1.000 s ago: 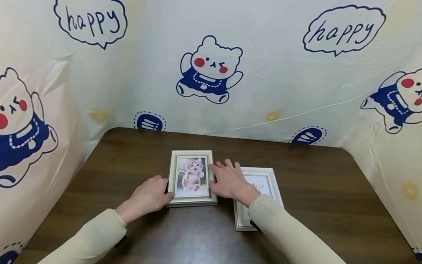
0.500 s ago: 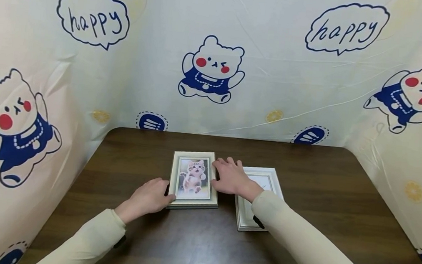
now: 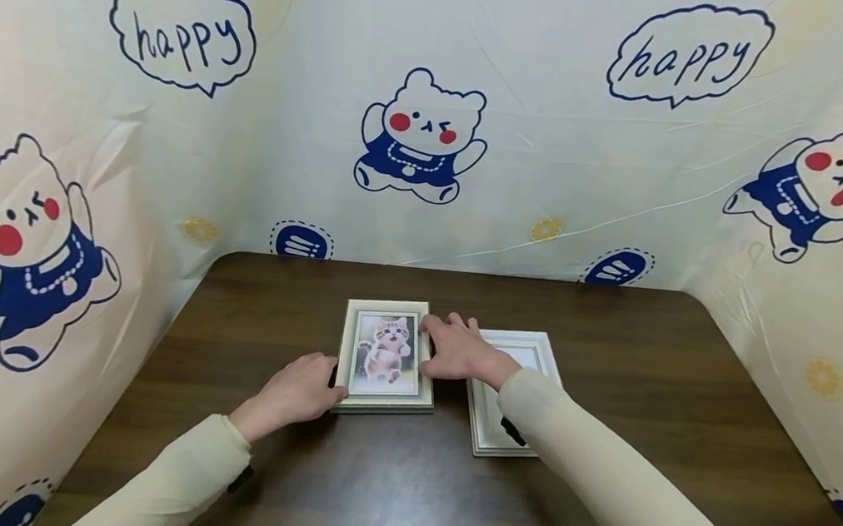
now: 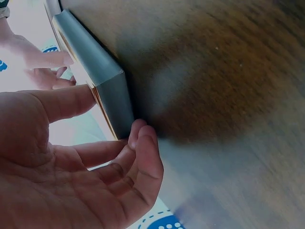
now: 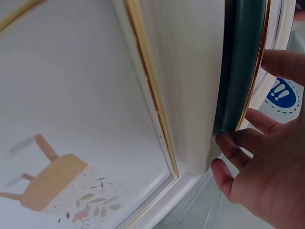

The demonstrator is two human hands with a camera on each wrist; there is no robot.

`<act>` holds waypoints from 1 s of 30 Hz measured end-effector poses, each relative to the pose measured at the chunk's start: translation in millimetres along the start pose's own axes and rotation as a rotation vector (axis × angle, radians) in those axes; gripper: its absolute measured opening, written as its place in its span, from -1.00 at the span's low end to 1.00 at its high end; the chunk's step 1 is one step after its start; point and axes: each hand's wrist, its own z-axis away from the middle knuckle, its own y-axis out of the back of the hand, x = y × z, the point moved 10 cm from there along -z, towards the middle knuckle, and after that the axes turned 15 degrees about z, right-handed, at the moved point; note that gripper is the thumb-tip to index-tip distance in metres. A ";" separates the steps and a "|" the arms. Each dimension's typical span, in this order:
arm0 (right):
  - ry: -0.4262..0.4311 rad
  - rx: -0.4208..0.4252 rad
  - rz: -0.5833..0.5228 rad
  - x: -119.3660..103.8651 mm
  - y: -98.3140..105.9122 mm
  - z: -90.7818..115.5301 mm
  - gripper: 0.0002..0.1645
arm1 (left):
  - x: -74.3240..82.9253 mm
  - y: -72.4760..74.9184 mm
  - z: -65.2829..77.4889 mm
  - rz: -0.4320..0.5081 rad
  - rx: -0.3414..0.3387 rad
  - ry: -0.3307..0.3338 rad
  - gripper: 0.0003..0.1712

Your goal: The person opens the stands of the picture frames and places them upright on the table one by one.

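A cream picture frame (image 3: pixel 369 394) with a kitten photo lies face up on the brown table, between my two hands. My left hand (image 3: pixel 298 387) grips its lower left corner, thumb on the front edge. In the left wrist view, the other fingers curl by the frame's side (image 4: pixel 95 52) close to the tabletop. My right hand (image 3: pixel 459 350) holds the right edge, thumb lower and fingers higher up. Under my right wrist lies a second, white picture frame (image 3: pixel 486 427), partly covered by the sleeve. The right wrist view shows its border (image 5: pixel 193 95) beside the kitten frame's dark side (image 5: pixel 242 67).
The brown table (image 3: pixel 275 300) has rounded far corners. A pale curtain (image 3: pixel 536 156) printed with bears and "happy" bubbles surrounds it at the back and both sides. The white frame lies slightly apart from the kitten frame, to its right.
Both hands stay on the kitten frame, which has turned very slightly and sits a little straighter than a second ago. The white frame lies where it was.
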 end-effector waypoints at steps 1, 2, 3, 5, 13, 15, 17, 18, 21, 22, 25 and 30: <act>-0.001 -0.001 -0.002 0.1 0.2 -0.4 -0.26 | 0.1 0.2 0.1 0.003 0.004 -0.004 -0.59; -0.002 -0.004 -0.001 0.1 0.1 -0.7 -0.26 | 0.0 0.2 -0.1 0.005 0.007 -0.007 -0.61; -0.004 -0.008 0.000 0.2 -0.3 -1.0 -0.26 | 0.0 0.2 0.0 0.007 0.009 -0.008 -0.63; -0.003 -0.016 0.002 0.1 -2.2 -1.9 -0.26 | -0.5 -0.2 0.5 0.014 0.010 -0.002 -0.66; -0.020 -0.034 0.009 3.4 -7.1 -4.6 -0.26 | -1.4 -1.6 -0.3 0.036 0.004 0.006 -0.65; -0.021 -0.035 0.009 3.8 -7.0 -5.1 -0.26 | -1.8 -1.4 -1.1 0.037 0.006 0.004 -0.65; -0.023 -0.035 0.007 4.3 -6.6 -5.2 -0.26 | -1.9 -1.3 -1.6 0.036 0.007 0.005 -0.65; -0.024 -0.035 0.005 4.5 -6.6 -5.1 -0.26 | -2.2 -1.3 -1.8 0.035 0.008 0.007 -0.65; -0.026 -0.032 -0.003 4.9 -6.1 -4.5 -0.27 | -1.9 -0.7 -2.0 0.034 0.010 0.007 -0.65; -0.027 -0.031 -0.008 4.9 -5.7 -4.0 -0.27 | -1.9 -0.6 -1.9 0.035 0.012 0.007 -0.66; -0.029 -0.026 -0.014 4.9 -4.6 -2.6 -0.27 | -1.4 -0.5 -2.3 0.036 0.020 -0.009 -0.66; -0.028 -0.015 -0.011 4.4 -4.8 -2.3 -0.28 | -2.0 -1.3 -2.0 0.028 0.036 -0.028 -0.64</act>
